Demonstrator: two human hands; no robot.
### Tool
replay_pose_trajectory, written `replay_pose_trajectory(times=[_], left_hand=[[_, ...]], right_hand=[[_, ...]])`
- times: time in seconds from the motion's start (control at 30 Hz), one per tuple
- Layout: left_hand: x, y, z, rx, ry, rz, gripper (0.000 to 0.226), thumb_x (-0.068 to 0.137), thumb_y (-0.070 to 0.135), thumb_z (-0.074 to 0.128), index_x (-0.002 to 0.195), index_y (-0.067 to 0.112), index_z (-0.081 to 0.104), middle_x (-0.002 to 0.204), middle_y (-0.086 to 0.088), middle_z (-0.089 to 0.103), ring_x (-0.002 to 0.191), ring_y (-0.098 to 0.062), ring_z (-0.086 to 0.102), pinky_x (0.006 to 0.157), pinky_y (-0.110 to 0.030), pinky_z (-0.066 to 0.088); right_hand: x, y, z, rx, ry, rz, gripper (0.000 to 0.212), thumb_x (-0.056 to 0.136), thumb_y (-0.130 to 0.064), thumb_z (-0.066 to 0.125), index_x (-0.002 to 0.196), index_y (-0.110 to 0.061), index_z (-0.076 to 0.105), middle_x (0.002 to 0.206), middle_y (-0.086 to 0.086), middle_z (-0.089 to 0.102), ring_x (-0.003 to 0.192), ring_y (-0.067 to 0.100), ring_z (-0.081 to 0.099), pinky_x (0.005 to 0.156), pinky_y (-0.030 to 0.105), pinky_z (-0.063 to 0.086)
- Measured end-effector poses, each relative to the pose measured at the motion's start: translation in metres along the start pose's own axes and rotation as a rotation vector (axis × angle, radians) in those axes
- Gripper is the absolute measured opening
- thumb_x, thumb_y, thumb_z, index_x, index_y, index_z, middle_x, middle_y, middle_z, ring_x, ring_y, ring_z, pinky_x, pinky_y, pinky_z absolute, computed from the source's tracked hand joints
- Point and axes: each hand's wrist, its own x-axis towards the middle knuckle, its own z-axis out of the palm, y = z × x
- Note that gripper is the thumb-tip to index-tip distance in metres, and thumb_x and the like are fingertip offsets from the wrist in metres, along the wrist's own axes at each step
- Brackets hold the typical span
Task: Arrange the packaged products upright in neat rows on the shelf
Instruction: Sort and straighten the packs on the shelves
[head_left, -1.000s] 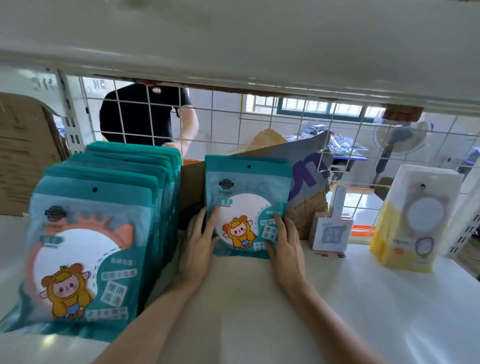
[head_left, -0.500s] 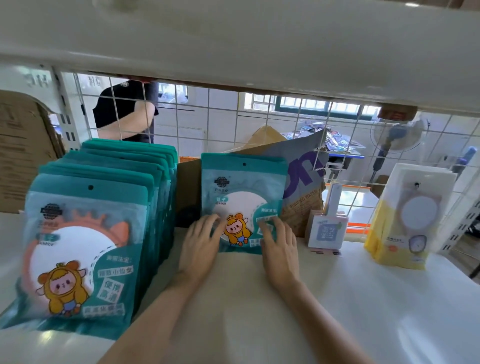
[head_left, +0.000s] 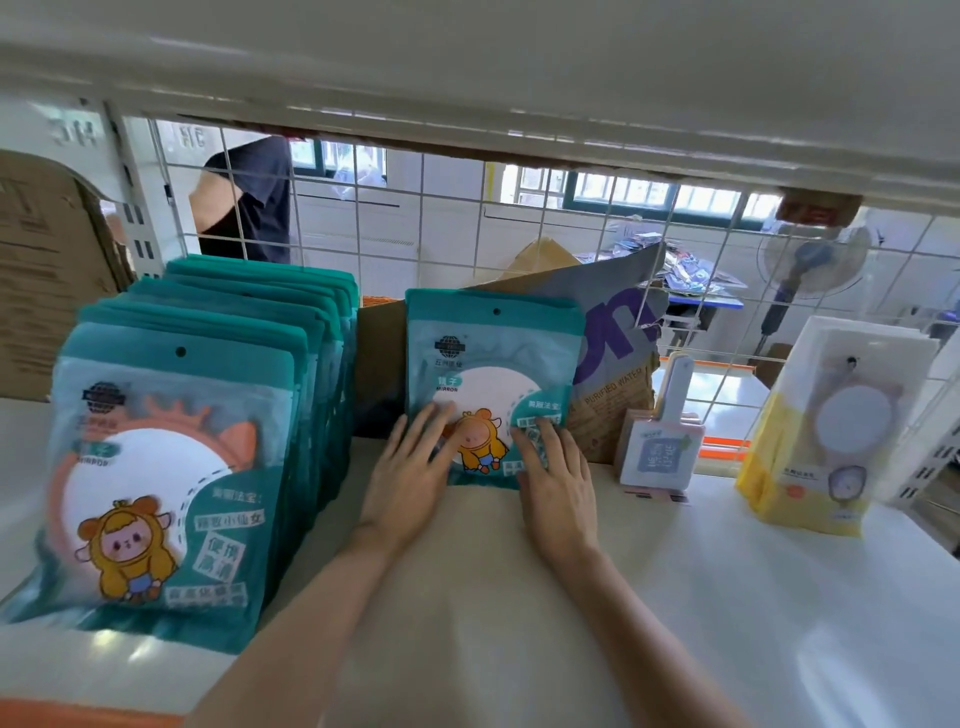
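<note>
White shelf (head_left: 727, 597) backed by wire grid (head_left: 519, 218); left hand (head_left: 410, 483) and right hand (head_left: 558, 488) pressed straight, open fingers against the teal mirror packets (head_left: 493, 364) standing mid-shelf beside a fuller row (head_left: 171, 467); released carelessly, the slippery stack could topple forward.

"MIRROR" on teal packet (head_left: 491, 384); "PURIFIED WATER" on cardboard box (head_left: 613, 364) behind it.

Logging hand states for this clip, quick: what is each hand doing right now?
Left hand: open, straight fingers pressing on the teal mirror pack.
Right hand: open, fingers flat against the same pack.
</note>
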Motion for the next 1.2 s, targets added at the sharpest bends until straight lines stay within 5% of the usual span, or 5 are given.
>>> replay_pose_trajectory(times=[0.17, 0.43, 0.67, 0.93, 1.2], left_hand=[[-0.016, 0.010, -0.014, -0.149, -0.053, -0.056, 0.061, 0.065, 0.005, 0.078, 0.123, 0.014, 0.059, 0.128, -0.010, 0.058, 0.114, -0.028, 0.058, 0.094, -0.046, 0.042], [-0.049, 0.018, -0.115, -0.437, -0.088, -0.187, 0.037, 0.089, 0.030, 0.040, 0.121, 0.023, 0.056, 0.119, 0.004, 0.062, 0.100, -0.014, 0.062, 0.075, -0.029, 0.056], [-0.083, -0.047, -0.209, -0.297, 0.039, -0.243, 0.037, 0.088, 0.030, 0.043, 0.119, 0.017, 0.060, 0.119, 0.000, 0.063, 0.107, -0.017, 0.060, 0.087, -0.032, 0.051], [-0.185, -0.143, -0.285, -0.111, 0.017, -0.353, 0.042, 0.087, 0.033, 0.040, 0.119, 0.014, 0.060, 0.117, -0.002, 0.064, 0.102, -0.021, 0.061, 0.084, -0.033, 0.052], [-0.302, -0.253, -0.366, 0.078, -0.008, -0.536, 0.042, 0.089, 0.032, 0.041, 0.122, 0.015, 0.060, 0.120, -0.002, 0.063, 0.111, -0.023, 0.059, 0.089, -0.036, 0.050]], right_hand=[[-0.007, 0.002, -0.008, 0.104, -0.033, -0.022, 0.069, 0.055, -0.012, 0.088, 0.119, -0.014, 0.063, 0.121, 0.013, 0.062, 0.108, 0.033, 0.060, 0.083, 0.043, 0.053], [-0.030, -0.044, -0.063, 0.538, -0.140, -0.024, 0.048, 0.076, -0.006, 0.073, 0.122, -0.010, 0.059, 0.122, 0.008, 0.061, 0.113, 0.029, 0.055, 0.092, 0.044, 0.050], [-0.014, -0.122, -0.140, 0.759, -0.068, -0.104, 0.041, 0.080, -0.005, 0.062, 0.120, -0.012, 0.059, 0.119, 0.002, 0.061, 0.113, 0.011, 0.045, 0.099, 0.010, 0.025], [-0.033, -0.266, -0.163, 0.815, -0.087, -0.182, 0.038, 0.082, -0.007, 0.064, 0.119, -0.013, 0.059, 0.119, 0.005, 0.062, 0.111, 0.024, 0.055, 0.096, 0.037, 0.045], [-0.052, -0.429, -0.180, 0.892, -0.211, -0.317, 0.040, 0.086, -0.010, 0.063, 0.125, -0.016, 0.055, 0.124, 0.001, 0.058, 0.116, 0.018, 0.051, 0.099, 0.028, 0.037]])
